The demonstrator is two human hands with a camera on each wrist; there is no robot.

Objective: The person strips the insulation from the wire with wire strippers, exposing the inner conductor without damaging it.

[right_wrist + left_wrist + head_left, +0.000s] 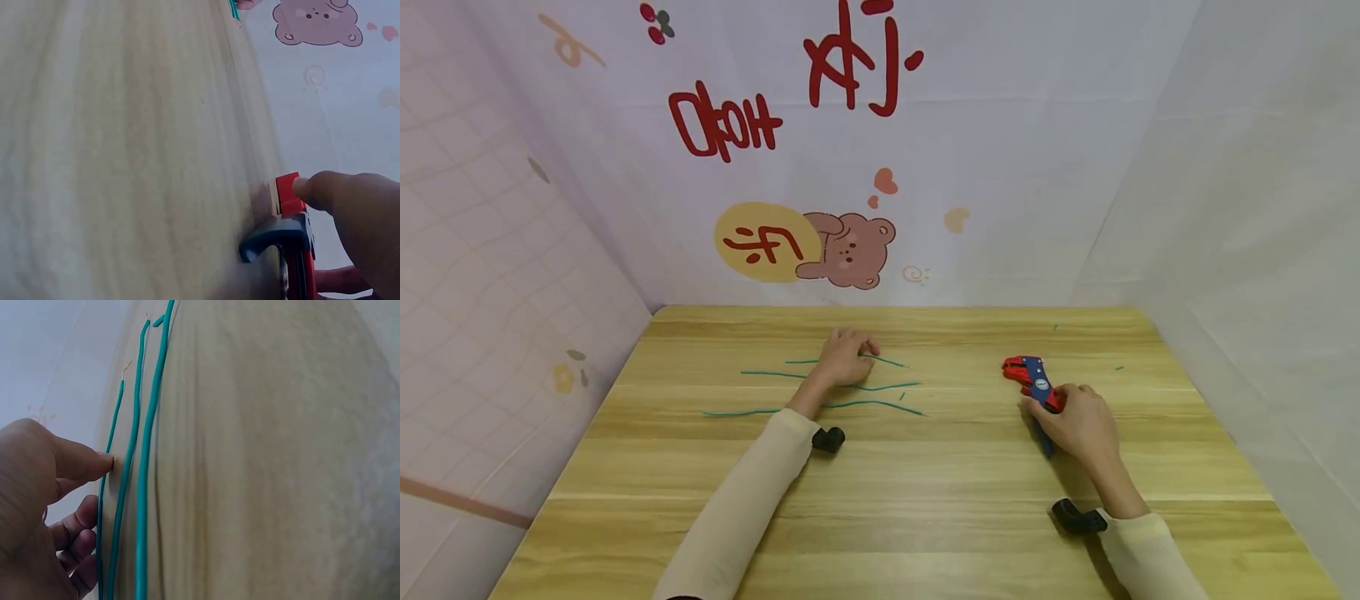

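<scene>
Three green wires lie roughly parallel on the tabletop, copper showing at some right ends. Over the farthest wire point(891, 361) is my left hand point(844, 358); in the left wrist view its thumb tip crosses that wire point(116, 415), pinching it, while the other fingers curl beside it. The middle wire point(891, 387) and nearest wire point(880, 403) pass under the left wrist. At the right, my right hand point(1086, 421) grips a red and blue wire stripper point(1036, 379), its head pointing away. The thumb meets a red part of the stripper point(289, 187) in the right wrist view.
Short green scraps lie near the wires point(902, 396) and at the far right point(1119, 367). A printed white cloth point(1022, 150) encloses the back and sides of the wooden table point(925, 500). Black wrist mounts point(829, 440) stick out from both sleeves.
</scene>
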